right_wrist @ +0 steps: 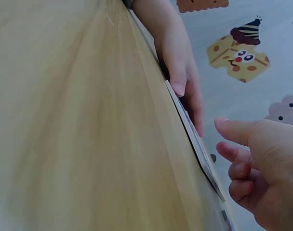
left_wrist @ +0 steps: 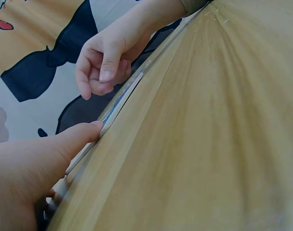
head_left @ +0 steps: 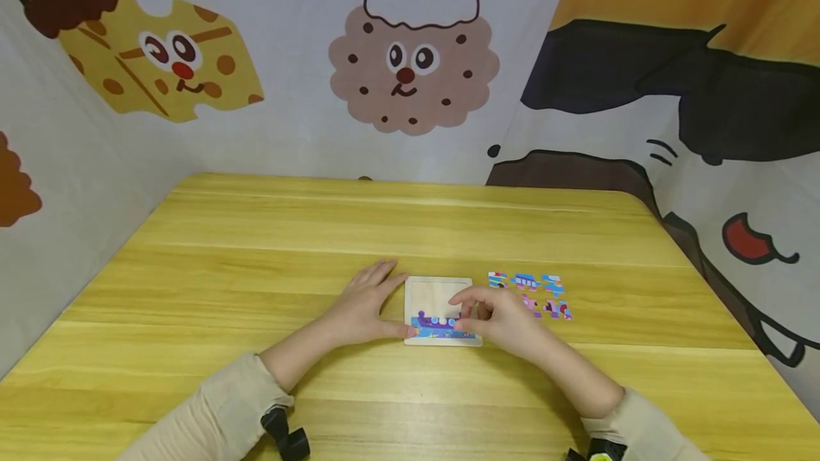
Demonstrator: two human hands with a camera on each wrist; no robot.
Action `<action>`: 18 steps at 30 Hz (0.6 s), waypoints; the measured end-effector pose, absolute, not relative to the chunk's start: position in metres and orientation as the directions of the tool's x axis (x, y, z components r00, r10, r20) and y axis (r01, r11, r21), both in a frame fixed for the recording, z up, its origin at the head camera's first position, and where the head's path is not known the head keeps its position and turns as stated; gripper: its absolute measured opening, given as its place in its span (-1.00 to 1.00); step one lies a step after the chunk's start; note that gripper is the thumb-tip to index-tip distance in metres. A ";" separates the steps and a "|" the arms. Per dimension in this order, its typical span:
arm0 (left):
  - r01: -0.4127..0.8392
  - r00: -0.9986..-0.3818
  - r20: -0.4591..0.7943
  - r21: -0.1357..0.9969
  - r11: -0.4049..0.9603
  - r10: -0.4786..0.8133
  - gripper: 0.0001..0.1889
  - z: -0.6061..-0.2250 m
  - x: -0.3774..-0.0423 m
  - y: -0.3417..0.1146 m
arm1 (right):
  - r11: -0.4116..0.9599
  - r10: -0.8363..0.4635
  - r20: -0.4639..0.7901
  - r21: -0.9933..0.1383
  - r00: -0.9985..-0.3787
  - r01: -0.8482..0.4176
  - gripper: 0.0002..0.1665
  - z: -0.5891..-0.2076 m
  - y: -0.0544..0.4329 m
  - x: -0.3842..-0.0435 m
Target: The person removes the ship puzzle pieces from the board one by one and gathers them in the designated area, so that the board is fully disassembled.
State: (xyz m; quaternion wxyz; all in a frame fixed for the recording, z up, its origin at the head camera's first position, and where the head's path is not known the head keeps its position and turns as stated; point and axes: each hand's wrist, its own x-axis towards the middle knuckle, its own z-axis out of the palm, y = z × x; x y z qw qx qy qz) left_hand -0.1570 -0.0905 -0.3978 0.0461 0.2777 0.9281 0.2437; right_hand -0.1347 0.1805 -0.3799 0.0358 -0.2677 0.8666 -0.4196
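Note:
A square wooden puzzle board point(head_left: 438, 296) lies on the table, its lower part filled with a blue and purple strip of jigsaw pieces point(head_left: 442, 329). My left hand point(head_left: 361, 304) rests at the board's left side, thumb tip on the lower left corner and the other fingers stretched away. Over the board's right part hovers my right hand point(head_left: 506, 319). Its thumb and index finger are apart with nothing visible between them in the right wrist view, and the other fingers bend loosely. Loose jigsaw pieces point(head_left: 527, 282) lie right of the board, some partly hidden behind the right hand.
The wooden table point(head_left: 256, 255) extends around the board, with its far edge against a curtain point(head_left: 282, 141) printed with cartoon food. Dark wrist straps point(head_left: 285, 436) show at the sleeves near the bottom of the head view.

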 end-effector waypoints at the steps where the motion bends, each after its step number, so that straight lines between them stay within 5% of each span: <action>1: 0.494 -0.841 0.050 0.478 0.727 0.539 0.04 -0.398 -0.157 -0.091 | 0.499 -0.504 0.158 -0.749 -0.849 -0.436 -0.69 -0.380 0.179 -0.135; 18: 0.494 -0.841 0.049 0.476 0.728 0.538 0.05 -0.400 -0.157 -0.091 | 0.551 -0.598 0.072 -0.687 -0.798 -0.474 -0.62 -0.379 0.159 -0.144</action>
